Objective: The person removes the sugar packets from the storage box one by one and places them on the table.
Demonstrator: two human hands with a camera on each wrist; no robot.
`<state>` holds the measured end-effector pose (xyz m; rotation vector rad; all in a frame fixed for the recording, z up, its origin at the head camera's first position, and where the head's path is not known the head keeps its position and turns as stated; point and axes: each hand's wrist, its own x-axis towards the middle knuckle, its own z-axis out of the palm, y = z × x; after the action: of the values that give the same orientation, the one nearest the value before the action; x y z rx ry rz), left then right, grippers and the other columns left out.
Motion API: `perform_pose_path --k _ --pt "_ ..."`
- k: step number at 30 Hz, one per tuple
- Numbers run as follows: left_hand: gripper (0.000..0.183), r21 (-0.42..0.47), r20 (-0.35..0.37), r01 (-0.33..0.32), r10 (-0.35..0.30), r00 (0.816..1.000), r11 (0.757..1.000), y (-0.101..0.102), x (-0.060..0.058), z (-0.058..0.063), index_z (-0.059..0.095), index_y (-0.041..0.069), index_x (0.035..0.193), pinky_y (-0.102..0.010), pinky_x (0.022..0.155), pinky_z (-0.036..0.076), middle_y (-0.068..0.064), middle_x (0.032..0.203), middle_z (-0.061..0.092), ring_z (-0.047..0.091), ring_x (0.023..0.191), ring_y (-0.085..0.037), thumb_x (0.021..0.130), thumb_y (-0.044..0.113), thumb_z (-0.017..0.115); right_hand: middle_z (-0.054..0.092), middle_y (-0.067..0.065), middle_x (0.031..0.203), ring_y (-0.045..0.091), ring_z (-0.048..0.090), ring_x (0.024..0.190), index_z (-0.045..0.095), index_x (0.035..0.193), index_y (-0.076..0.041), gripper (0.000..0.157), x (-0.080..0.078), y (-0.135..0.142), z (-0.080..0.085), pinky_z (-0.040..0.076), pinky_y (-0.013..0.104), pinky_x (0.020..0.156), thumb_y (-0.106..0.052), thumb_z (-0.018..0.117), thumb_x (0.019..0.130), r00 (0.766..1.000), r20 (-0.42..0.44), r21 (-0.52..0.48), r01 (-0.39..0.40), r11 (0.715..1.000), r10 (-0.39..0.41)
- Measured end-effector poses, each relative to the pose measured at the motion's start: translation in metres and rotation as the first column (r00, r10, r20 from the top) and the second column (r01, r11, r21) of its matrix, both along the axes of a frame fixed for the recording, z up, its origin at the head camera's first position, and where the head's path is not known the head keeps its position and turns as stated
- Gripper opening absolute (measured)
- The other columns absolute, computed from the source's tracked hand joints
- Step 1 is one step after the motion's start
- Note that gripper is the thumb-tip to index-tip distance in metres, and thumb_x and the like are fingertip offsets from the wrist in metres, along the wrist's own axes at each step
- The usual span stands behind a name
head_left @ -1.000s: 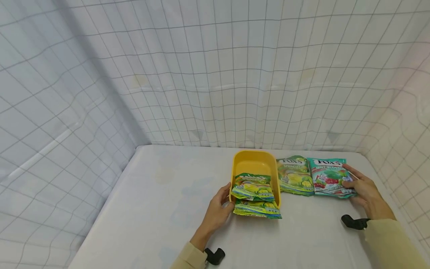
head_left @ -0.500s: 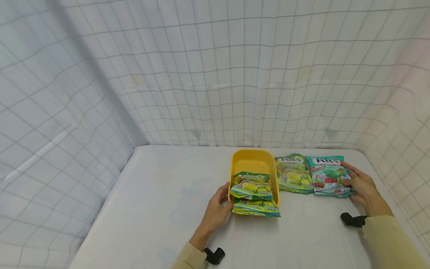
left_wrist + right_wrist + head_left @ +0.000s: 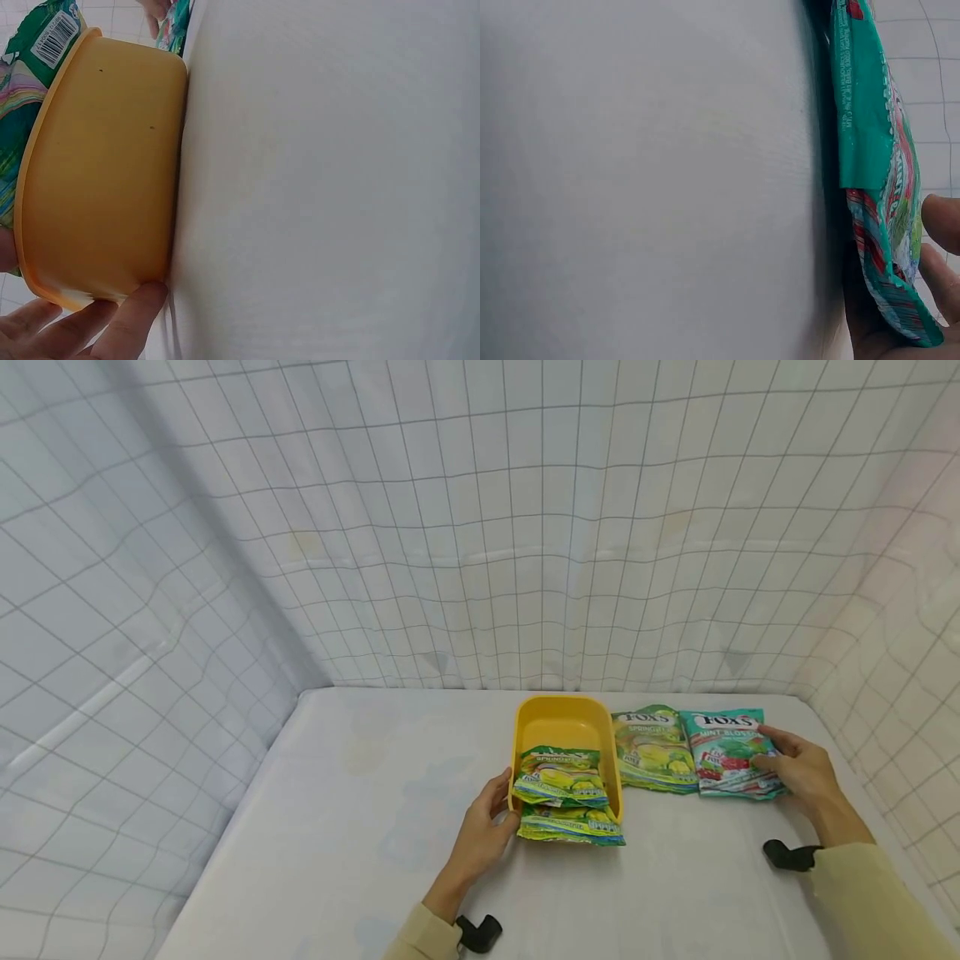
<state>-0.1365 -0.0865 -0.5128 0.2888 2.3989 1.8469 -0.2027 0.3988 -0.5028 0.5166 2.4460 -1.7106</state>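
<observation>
At the left side of a yellow tray, my left hand grips the rim and wall near the front corner. In the left wrist view, fingers touch the tray's outer wall. Inside the tray lies a green candy bag; another green candy bag hangs partly over the front rim. Farther right, my right hand holds the right edge of a teal mint candy bag, thumb on top. The right wrist view shows the teal bag edge-on, with a finger under its end.
Between the tray and the teal bag lies another green candy bag, flat on the white table. Grid-patterned white curtains enclose the back and both sides. A black wrist mount sits on the right wrist, with another on the left.
The right thumb and hand have shifted slightly left over the teal bag. The left hand keeps its place at the tray, and the bags lie where they were. The view has tilted a little.
</observation>
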Motion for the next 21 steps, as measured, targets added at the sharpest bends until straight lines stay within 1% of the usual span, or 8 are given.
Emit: perform_pose_path --k 1,4,6,8,9,14,18,21 --pt "0.065 -0.001 0.000 0.000 0.000 1.000 1.000 0.000 0.000 0.000 0.034 0.013 0.160 -0.051 0.110 0.041 -0.010 0.154 0.047 0.050 0.135 -0.031 0.098 0.008 0.054 0.012 0.020 0.166 0.020 0.048 0.121 0.029 0.162 -0.014 0.077 0.000 -0.001 0.000 0.049 0.014 0.075 -0.024 0.070 0.098 1.000 -0.003 0.002 0.003 1.000 -0.003" --pt "0.065 0.002 0.003 -0.002 0.002 1.000 1.000 0.000 0.000 0.001 0.034 0.014 0.159 -0.051 0.110 0.041 -0.010 0.154 0.047 0.049 0.135 -0.031 0.098 0.008 0.054 0.009 0.021 0.166 0.035 0.030 0.145 0.025 0.162 -0.007 0.078 0.002 -0.002 0.000 0.046 0.029 0.104 -0.024 0.067 0.099 1.000 -0.029 0.000 0.012 1.000 -0.012" --pt "0.064 0.000 -0.001 -0.001 0.001 1.000 1.000 0.000 0.000 0.001 0.034 0.013 0.159 -0.051 0.109 0.042 -0.011 0.154 0.047 0.050 0.135 -0.031 0.099 0.008 0.054 0.004 0.023 0.166 0.042 0.012 0.151 0.021 0.162 -0.003 0.078 0.004 -0.002 0.001 0.031 0.048 0.117 -0.024 0.065 0.100 0.999 -0.049 -0.014 0.019 1.000 -0.019" --pt "0.063 -0.003 -0.010 -0.001 0.001 1.000 1.000 0.000 0.000 0.000 0.035 0.012 0.159 -0.051 0.109 0.042 -0.012 0.153 0.047 0.050 0.134 -0.032 0.099 0.008 0.055 0.000 0.024 0.166 0.047 -0.001 0.150 0.018 0.162 -0.001 0.079 0.005 -0.003 0.002 0.013 0.062 0.118 -0.025 0.063 0.101 0.997 -0.066 -0.027 0.032 0.999 -0.033" --pt "0.063 -0.005 -0.012 -0.002 0.002 1.000 1.000 0.000 0.000 0.000 0.035 0.012 0.159 -0.051 0.109 0.042 -0.013 0.153 0.047 0.050 0.134 -0.033 0.099 0.008 0.055 -0.001 0.024 0.165 0.048 -0.004 0.150 0.016 0.162 0.000 0.079 0.006 -0.003 0.003 0.011 0.064 0.117 -0.026 0.062 0.102 0.997 -0.073 -0.024 0.036 0.999 -0.038" --pt "0.062 -0.017 -0.019 -0.007 0.007 1.000 1.000 0.000 0.000 -0.002 0.036 0.011 0.158 -0.051 0.109 0.042 -0.014 0.153 0.048 0.051 0.133 -0.033 0.099 0.009 0.056 -0.004 0.023 0.166 0.049 -0.005 0.150 0.013 0.162 -0.001 0.084 0.008 -0.004 0.006 0.009 0.066 0.117 -0.035 0.061 0.102 0.994 -0.084 -0.001 0.066 0.998 -0.066" --pt "0.063 -0.011 -0.013 -0.009 0.008 1.000 1.000 0.000 0.001 -0.001 0.036 0.012 0.159 -0.051 0.109 0.042 -0.012 0.153 0.048 0.051 0.134 -0.032 0.099 0.008 0.056 -0.004 0.019 0.167 0.047 0.000 0.151 0.013 0.164 -0.005 0.089 0.008 -0.009 0.012 0.012 0.065 0.117 -0.040 0.064 0.099 0.990 -0.099 0.012 0.102 0.995 -0.100" --pt "0.063 -0.003 -0.009 -0.009 0.009 1.000 1.000 0.000 0.001 -0.001 0.036 0.013 0.159 -0.050 0.110 0.042 -0.011 0.153 0.048 0.051 0.134 -0.030 0.100 0.009 0.056 -0.002 0.018 0.168 0.047 0.006 0.151 0.011 0.164 -0.006 0.090 0.007 -0.015 0.017 0.013 0.064 0.118 -0.043 0.062 0.100 0.987 -0.129 0.023 0.103 0.994 -0.100"
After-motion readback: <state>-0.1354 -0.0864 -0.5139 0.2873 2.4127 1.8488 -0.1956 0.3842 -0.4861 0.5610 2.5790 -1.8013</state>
